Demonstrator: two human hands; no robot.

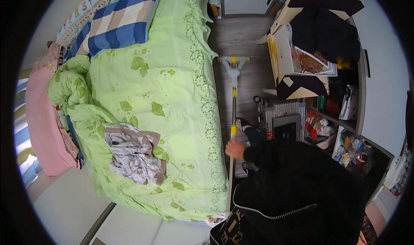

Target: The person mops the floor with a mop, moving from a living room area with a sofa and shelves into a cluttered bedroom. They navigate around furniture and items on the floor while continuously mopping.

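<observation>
A squeeze-type mop with a grey and yellow head stretches along the floor strip beside the bed. My right hand is closed around its metal pole, below a yellow collar. The mop head is on the grey wood-look floor near the bed's edge. The pole's lower end runs down towards my black jacket and a dark patterned bag. My left hand is out of view. Left of the pole lies the bed with a green floral sheet, and on it a crumpled grey-white garment with brown trim.
A checked pillow lies on the bed. On the right are a chair holding a white box and dark clothing, a ribbed heater, and filled open shelves. My shoes are beside the pole.
</observation>
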